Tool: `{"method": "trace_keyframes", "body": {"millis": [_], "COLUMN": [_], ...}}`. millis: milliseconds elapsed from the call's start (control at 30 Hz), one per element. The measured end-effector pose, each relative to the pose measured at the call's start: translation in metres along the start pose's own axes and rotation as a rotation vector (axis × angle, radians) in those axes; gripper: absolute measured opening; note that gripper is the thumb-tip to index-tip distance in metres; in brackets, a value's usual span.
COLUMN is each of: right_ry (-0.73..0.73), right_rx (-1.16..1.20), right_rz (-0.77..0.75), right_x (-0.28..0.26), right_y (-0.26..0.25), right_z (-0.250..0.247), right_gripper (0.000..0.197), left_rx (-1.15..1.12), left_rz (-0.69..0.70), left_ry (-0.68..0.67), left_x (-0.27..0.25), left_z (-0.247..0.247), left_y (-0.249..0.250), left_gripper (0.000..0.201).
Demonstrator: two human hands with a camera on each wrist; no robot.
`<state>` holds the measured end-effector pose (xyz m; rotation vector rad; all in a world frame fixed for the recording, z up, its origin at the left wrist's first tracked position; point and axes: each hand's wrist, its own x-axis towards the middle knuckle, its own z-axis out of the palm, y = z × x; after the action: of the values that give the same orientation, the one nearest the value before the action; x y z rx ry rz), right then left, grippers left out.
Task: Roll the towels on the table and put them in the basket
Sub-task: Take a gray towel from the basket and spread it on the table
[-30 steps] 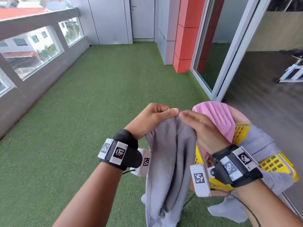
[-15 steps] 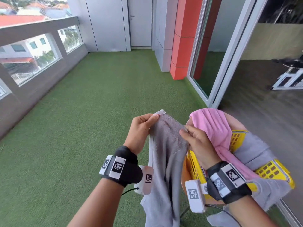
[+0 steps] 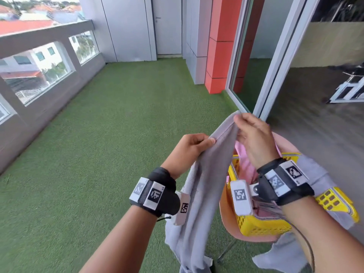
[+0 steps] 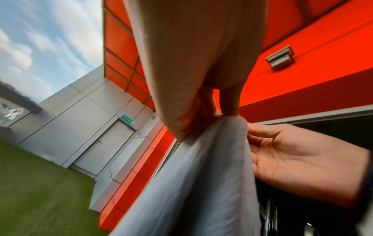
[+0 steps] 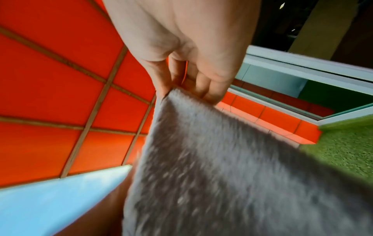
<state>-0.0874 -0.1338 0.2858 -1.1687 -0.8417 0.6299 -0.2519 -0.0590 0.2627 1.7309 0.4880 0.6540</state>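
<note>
Right hand (image 3: pixel 254 138) slid up above the yellow basket (image 3: pixel 256 225); both it and left hand (image 3: pixel 189 148) pinch the floppy grey towel's (image 3: pixel 199 203) hem, best hold.

Floor: green artificial turf (image 3: pixel 110 146) covers the balcony.
Left side: a grey parapet wall (image 3: pixel 49 107) with glazed openings (image 3: pixel 37 69); red-roofed buildings beyond.
Far end: pale grey panelled wall with a closed door (image 3: pixel 167 26).
Right side: a red-orange column (image 3: pixel 220 56), then a white-framed sliding glass door (image 3: pixel 275 62) opening onto a dim room with dark flooring (image 3: pixel 315 119).
Light: daylight, cloudy blue sky (image 4: pixel 40 39).
</note>
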Motion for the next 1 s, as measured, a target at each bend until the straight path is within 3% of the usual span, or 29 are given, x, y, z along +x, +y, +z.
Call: {"method": "trace_keyframes", "body": {"millis": [67, 100, 133, 233, 267, 367, 433, 500, 567, 600, 667, 767, 833, 867, 900, 1000], "right_ry": [0.177, 0.196, 0.133, -0.361, -0.41, -0.232, -0.187, -0.322, -0.49, -0.508, -0.394, -0.078, 0.17, 0.226, 0.179, -0.296], "right_rx": [0.101, 0.122, 0.057, -0.448, -0.52, -0.469, -0.473, -0.56, -0.633, -0.623, -0.537, -0.264, -0.049, -0.051, -0.133, -0.421], "right_rz": [-0.023, -0.008, 0.014, 0.064, 0.043, 0.007, 0.049, 0.09, 0.137, 0.123, 0.061, 0.056, 0.041, 0.052, 0.083, 0.25], "right_x": [0.014, 0.016, 0.012, -0.02, -0.026, -0.02, -0.017, -0.028, -0.042, -0.046, -0.044, -0.033, -0.03, -0.031, -0.035, -0.067], "right_y": [-0.01, -0.011, -0.009, 0.01, 0.012, -0.002, -0.01, -0.01, 0.002, 0.005, 0.007, -0.003, -0.008, -0.009, -0.008, 0.003], "right_z": [-0.008, -0.011, -0.01, -0.002, -0.004, -0.029, -0.049, -0.054, -0.058, -0.064, -0.078, -0.103, -0.116, -0.121, -0.124, -0.12], "right_gripper": [0.017, 0.019, 0.021, 0.031, 0.029, 0.03, 0.03, 0.028, 0.045, 0.05, 0.04, 0.022, 0.026, 0.037, 0.046, 0.069], "left_rx": [-0.002, 0.008, 0.02, 0.023, 0.012, 0.014, 0.024, 0.027, 0.028, 0.034, 0.037, -0.005, -0.024, -0.02, -0.018, -0.025], "left_rz": [-0.009, -0.011, -0.013, -0.032, -0.04, -0.055, -0.052, -0.052, -0.061, -0.069, -0.079, -0.115, -0.144, -0.146, -0.139, -0.107], "left_ry": [0.024, 0.042, 0.062, 0.055, 0.029, -0.038, -0.043, -0.026, -0.019, -0.031, -0.093, -0.159, -0.161, -0.154, -0.154, -0.204], "left_x": [-0.005, -0.007, -0.007, -0.004, -0.005, -0.01, -0.011, -0.005, 0.003, 0.008, 0.012, 0.01, 0.011, 0.012, 0.014, 0.016], "left_z": [-0.001, -0.002, -0.003, -0.001, 0.002, 0.013, 0.022, 0.032, 0.042, 0.046, 0.055, 0.068, 0.075, 0.079, 0.084, 0.106], "left_y": [-0.005, -0.007, -0.008, -0.004, -0.003, -0.003, -0.004, -0.002, 0.001, 0.002, 0.002, 0.002, 0.001, 0.003, 0.005, 0.015], "left_gripper": [0.035, 0.033, 0.033, 0.039, 0.039, 0.039, 0.04, 0.039, 0.042, 0.045, 0.046, 0.047, 0.054, 0.053, 0.051, 0.048]}}
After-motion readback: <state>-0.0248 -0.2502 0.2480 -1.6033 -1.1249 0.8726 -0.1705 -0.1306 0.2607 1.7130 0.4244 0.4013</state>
